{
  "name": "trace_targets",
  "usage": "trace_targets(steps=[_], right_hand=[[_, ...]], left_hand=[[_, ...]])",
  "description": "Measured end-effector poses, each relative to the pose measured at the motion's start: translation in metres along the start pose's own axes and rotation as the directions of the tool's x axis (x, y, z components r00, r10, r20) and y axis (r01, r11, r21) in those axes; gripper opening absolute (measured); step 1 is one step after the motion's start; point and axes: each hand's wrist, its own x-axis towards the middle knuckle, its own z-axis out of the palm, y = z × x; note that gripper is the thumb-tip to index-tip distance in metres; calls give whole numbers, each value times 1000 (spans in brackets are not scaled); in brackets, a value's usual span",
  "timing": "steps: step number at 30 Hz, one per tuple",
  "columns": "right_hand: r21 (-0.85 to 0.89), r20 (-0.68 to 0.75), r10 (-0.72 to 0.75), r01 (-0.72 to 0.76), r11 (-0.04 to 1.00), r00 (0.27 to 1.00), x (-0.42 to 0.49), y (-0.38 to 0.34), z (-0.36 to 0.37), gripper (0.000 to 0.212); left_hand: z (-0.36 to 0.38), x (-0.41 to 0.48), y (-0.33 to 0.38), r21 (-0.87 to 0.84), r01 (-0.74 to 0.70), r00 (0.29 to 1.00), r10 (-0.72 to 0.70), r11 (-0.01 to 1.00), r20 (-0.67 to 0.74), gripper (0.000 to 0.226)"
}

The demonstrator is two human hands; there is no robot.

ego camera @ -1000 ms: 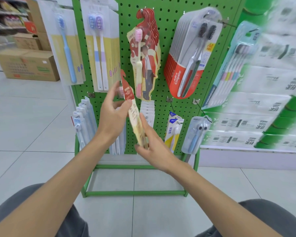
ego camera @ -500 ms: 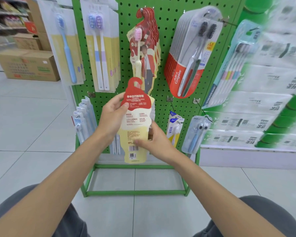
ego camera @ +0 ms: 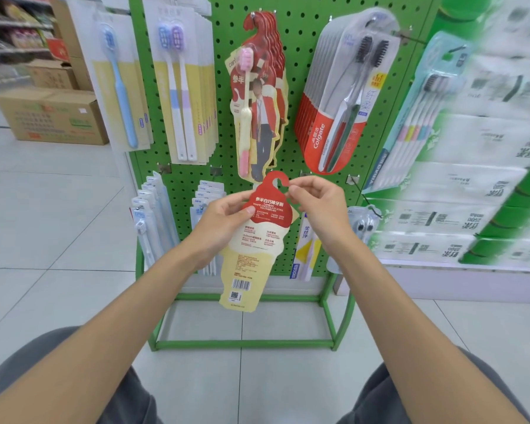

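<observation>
An ice-cream-shaped toothbrush pack (ego camera: 251, 255), red on top and cream below, faces me with its printed back and barcode. My left hand (ego camera: 224, 221) grips its left edge with the thumb on the red part. My right hand (ego camera: 315, 203) pinches the red hanger hook at the pack's top right. The pack hangs in front of the green pegboard rack (ego camera: 297, 50), just under a hanging stack of the same red packs (ego camera: 260, 96).
Other toothbrush packs hang on the rack: blue and purple ones (ego camera: 178, 87) at left, Colgate packs (ego camera: 340, 99) at right, smaller packs (ego camera: 153, 215) on lower hooks. Cardboard boxes (ego camera: 49, 117) stand on the tiled floor at left. Tissue packs (ego camera: 471, 179) fill the right shelf.
The pack turned from edge-on to back side facing me. My right hand left the pack's lower edge and rose to pinch the hook at the top.
</observation>
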Motion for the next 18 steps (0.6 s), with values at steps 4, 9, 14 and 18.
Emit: trace_targets(steps=[4,9,14,18], right_hand=[[-122,-57,-81,74,990,995,-3,3,7,6],[-200,31,-68,72,977,997,-13,8,24,35],[-132,-21,-46,43,990,999,-13,5,25,28],[-196,26,-82,86,977,996,-12,0,20,21]], left_hand=[[3,2,-1,-40,-31,997,28,999,-68,34],[10,-2,2,24,-114,993,114,993,-37,43],[15,-3,-1,224,-223,973,232,949,-14,61],[15,-6,3,307,-297,951,309,904,11,78]])
